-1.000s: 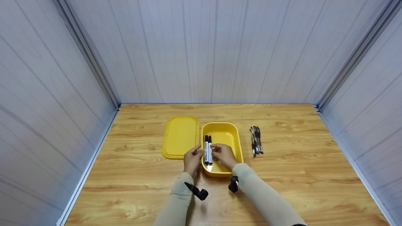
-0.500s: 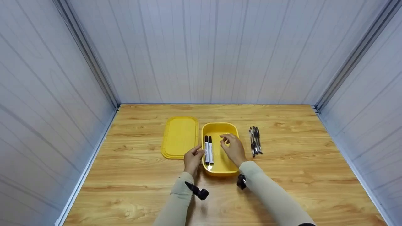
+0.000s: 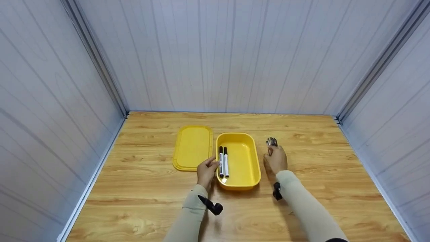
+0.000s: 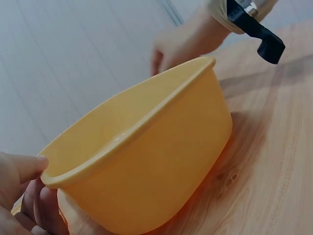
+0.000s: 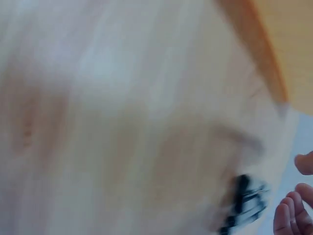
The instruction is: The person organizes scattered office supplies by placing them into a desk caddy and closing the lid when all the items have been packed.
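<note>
A yellow plastic box [image 3: 242, 161] stands uncovered on the table. Two white markers with black caps, a left marker [image 3: 221, 161] and a right marker [image 3: 226, 165], lie side by side along its left inner wall. My left hand [image 3: 205, 173] pinches the box's left rim, thumb inside and fingers outside, as the left wrist view shows. Over several black and clear pens [image 3: 272, 141] to the right of the box hovers my right hand [image 3: 278, 160], hiding their near ends. In the blurred right wrist view, its thumb and fingers are apart with nothing between them.
A flat yellow lid [image 3: 194, 147] lies just left of the box. The wooden table [image 3: 141, 198] is bounded by white panel walls at the back and both sides. Small black camera mounts hang from both wrists.
My right hand has let go of the right marker, left the box and moved right to the pens. That marker now lies beside the other. The left hand stays at the rim.
</note>
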Demonstrator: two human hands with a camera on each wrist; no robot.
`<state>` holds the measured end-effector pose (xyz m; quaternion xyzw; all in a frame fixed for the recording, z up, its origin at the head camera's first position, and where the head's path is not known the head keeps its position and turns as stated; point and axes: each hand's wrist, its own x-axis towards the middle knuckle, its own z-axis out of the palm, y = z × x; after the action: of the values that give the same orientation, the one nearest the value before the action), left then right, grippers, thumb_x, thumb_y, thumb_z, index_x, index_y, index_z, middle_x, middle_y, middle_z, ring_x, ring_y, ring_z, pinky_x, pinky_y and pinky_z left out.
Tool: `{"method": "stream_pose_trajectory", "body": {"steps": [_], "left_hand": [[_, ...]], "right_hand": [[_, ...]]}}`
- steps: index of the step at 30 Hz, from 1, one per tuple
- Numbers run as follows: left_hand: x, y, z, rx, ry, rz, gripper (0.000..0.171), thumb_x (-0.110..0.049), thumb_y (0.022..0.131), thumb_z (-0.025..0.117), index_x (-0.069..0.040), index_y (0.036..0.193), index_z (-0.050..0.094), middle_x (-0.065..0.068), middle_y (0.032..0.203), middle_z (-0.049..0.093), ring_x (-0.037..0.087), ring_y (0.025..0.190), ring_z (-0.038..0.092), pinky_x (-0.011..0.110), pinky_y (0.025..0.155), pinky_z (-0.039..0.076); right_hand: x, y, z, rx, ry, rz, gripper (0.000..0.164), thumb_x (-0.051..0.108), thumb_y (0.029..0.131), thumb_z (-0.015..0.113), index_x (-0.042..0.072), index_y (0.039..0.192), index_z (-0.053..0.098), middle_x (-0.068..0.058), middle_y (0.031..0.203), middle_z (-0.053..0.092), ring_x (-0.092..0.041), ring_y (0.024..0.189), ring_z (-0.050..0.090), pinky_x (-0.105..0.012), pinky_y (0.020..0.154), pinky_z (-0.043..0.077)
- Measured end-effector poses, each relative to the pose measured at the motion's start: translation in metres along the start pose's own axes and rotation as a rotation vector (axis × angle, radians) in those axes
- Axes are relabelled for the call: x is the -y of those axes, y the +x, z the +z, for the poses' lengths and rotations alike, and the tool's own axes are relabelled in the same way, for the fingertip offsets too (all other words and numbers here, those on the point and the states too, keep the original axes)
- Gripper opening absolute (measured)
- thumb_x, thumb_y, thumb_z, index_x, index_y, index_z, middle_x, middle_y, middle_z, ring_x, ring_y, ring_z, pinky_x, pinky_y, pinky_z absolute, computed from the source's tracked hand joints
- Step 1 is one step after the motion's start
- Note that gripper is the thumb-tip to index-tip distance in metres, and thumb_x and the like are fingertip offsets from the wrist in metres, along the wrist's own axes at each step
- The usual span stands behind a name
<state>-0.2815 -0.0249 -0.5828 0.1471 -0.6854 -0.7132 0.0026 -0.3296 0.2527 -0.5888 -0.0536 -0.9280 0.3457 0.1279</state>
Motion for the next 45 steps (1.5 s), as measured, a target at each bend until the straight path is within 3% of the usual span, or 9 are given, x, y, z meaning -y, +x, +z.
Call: {"method": "stream_pose_trajectory", "body": {"steps": [7,14,21,28,35,37,42,45], "left_hand": [[0.0,0.0,0.001,0.009,-0.01,-0.013,0.038,-0.003,0.089,0.067,0.002,0.126,0.064,0.016,0.103,0.072,0.015,0.09,0.064,0.024,0.08,0.051],[0.0,0.001,0.0,0.007,0.009,-0.017,0.038,-0.004,0.089,0.067,0.001,0.127,0.064,0.014,0.101,0.072,0.012,0.085,0.063,0.021,0.072,0.05],[-0.001,0.001,-0.001,0.009,0.014,-0.021,0.037,-0.005,0.089,0.067,0.0,0.126,0.065,0.013,0.1,0.072,0.013,0.085,0.062,0.021,0.07,0.049],[-0.001,0.0,-0.001,0.012,-0.005,-0.023,0.038,-0.005,0.089,0.068,0.0,0.126,0.065,0.013,0.101,0.071,0.014,0.085,0.061,0.02,0.069,0.048],[-0.001,0.002,-0.001,0.01,-0.003,-0.023,0.037,-0.004,0.089,0.068,0.0,0.126,0.065,0.012,0.099,0.071,0.012,0.082,0.06,0.02,0.067,0.047],[0.0,0.003,-0.001,0.01,-0.003,-0.021,0.037,-0.004,0.089,0.068,0.0,0.126,0.065,0.012,0.099,0.071,0.012,0.082,0.06,0.02,0.067,0.047],[0.0,0.004,-0.002,0.004,0.006,0.003,0.037,-0.003,0.088,0.068,0.002,0.124,0.066,0.011,0.097,0.072,0.01,0.079,0.06,0.019,0.066,0.047],[0.001,0.005,-0.002,0.002,0.004,0.012,0.037,-0.003,0.087,0.068,0.002,0.123,0.066,0.01,0.095,0.072,0.009,0.077,0.059,0.019,0.065,0.046]], "right_hand": [[-0.015,-0.007,0.004,0.03,-0.052,0.021,0.025,0.002,0.086,0.069,-0.009,0.108,0.07,-0.023,0.099,0.064,-0.036,0.091,0.061,-0.049,0.081,0.051],[-0.008,-0.004,0.003,0.078,-0.149,0.006,0.009,0.001,0.087,0.066,-0.006,0.092,0.07,-0.02,0.089,0.064,-0.034,0.082,0.063,-0.047,0.073,0.052],[-0.003,0.001,0.001,0.14,-0.232,-0.001,0.008,0.001,0.089,0.064,-0.004,0.09,0.071,-0.02,0.088,0.066,-0.035,0.083,0.066,-0.048,0.074,0.054],[-0.002,0.003,0.0,0.164,-0.2,0.023,0.011,-0.003,0.087,0.06,0.0,0.08,0.068,-0.014,0.077,0.067,-0.029,0.072,0.063,-0.044,0.065,0.051],[-0.006,0.004,-0.001,0.131,-0.137,0.024,0.009,-0.001,0.082,0.065,0.002,0.074,0.062,-0.006,0.064,0.058,-0.022,0.061,0.05,-0.036,0.058,0.042],[-0.006,0.004,-0.002,0.12,-0.099,0.029,0.001,0.0,0.081,0.066,-0.001,0.081,0.066,-0.008,0.068,0.061,-0.023,0.064,0.053,-0.037,0.061,0.045],[-0.004,0.002,-0.003,0.129,0.05,0.097,0.034,0.005,0.085,0.066,-0.003,0.118,0.069,-0.018,0.099,0.071,-0.028,0.092,0.065,-0.044,0.082,0.054],[-0.002,0.003,-0.001,0.132,0.141,0.143,0.042,0.008,0.087,0.066,-0.003,0.128,0.063,-0.019,0.106,0.07,-0.03,0.096,0.065,-0.043,0.084,0.053]]}}
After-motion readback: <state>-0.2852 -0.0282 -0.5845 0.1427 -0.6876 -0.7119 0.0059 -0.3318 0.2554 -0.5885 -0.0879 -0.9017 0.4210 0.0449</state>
